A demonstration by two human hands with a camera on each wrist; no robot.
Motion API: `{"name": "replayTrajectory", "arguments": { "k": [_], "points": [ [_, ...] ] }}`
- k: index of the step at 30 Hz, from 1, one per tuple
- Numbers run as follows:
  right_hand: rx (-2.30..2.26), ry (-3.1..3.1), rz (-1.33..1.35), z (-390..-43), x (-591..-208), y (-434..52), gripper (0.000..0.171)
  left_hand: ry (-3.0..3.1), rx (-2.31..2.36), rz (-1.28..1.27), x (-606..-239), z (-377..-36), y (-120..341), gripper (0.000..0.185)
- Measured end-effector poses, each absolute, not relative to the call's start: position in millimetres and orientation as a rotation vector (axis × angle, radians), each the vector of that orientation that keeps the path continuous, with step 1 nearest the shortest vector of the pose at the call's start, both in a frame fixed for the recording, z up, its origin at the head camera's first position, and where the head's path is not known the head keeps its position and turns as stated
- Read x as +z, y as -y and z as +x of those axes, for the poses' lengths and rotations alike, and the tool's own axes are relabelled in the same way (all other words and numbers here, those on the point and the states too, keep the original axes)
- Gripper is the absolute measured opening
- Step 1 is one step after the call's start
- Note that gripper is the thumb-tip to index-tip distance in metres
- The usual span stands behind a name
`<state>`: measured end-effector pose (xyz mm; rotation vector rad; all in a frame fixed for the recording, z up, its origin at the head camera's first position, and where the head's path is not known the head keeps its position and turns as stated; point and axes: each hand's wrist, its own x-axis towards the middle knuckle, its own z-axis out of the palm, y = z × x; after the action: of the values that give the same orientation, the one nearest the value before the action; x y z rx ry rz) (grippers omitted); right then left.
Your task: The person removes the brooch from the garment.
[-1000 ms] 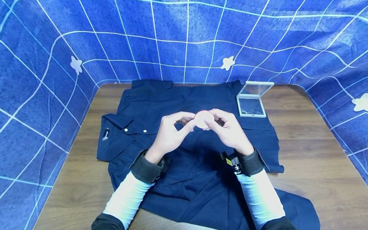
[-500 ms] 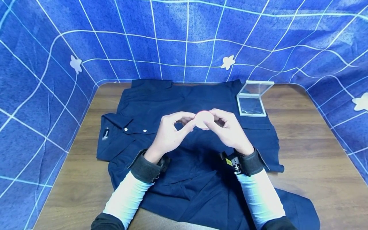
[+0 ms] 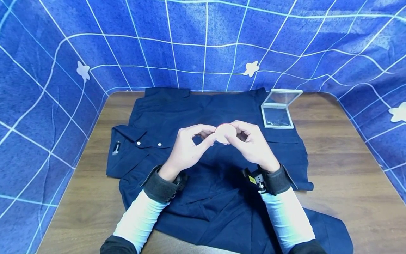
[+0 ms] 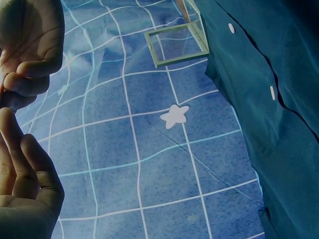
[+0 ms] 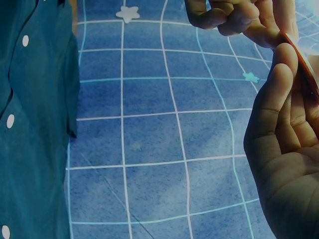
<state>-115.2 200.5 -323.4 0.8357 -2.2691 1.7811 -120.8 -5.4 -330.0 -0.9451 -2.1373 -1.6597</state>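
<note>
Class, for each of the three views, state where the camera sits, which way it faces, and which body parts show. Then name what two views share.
Head: looks down at both hands, left hand and right hand, pinching a round disc above a navy shirt.
Left wrist: looks past the fingers toward a clear case.
Right wrist: looks along the fingers, disc edge-on.
Shared: shirt and blue backdrop.

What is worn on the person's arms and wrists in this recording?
Both hands, left hand and right hand, are bare. Each wrist carries a black padded fabric strap; the right one's mount shows a small yellow label. White long sleeves emerge from dark outer cuffs.
</note>
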Motion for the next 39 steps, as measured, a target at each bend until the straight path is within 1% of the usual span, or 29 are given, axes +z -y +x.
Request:
{"name": "replayTrajectory", "arguments": {
  "k": [7,14,26,33,39],
  "points": [
    [1.759,2.249,0.850,-115.4,-324.6,-199.9,0.012,2.134,-1.656,-0.950,-329.9,-119.6,5.6,0.018],
    [1.734,2.222,0.850,-115.4,-325.0,-197.6,0.015,2.147,-1.657,-0.934,-330.4,-119.5,5.7,0.017],
    [1.661,2.205,0.818,-116.2,-328.6,-196.8,0.012,2.141,-1.641,-0.943,-328.3,-119.3,4.7,0.017],
    [1.517,2.205,0.843,-117.5,-331.4,-196.1,0.029,2.144,-1.639,-0.967,-329.3,-120.8,5.4,0.017],
    [1.477,2.191,0.837,-117.5,-333.1,-194.5,0.035,2.149,-1.643,-0.971,-329.4,-120.7,5.5,0.018]
  ]
}}
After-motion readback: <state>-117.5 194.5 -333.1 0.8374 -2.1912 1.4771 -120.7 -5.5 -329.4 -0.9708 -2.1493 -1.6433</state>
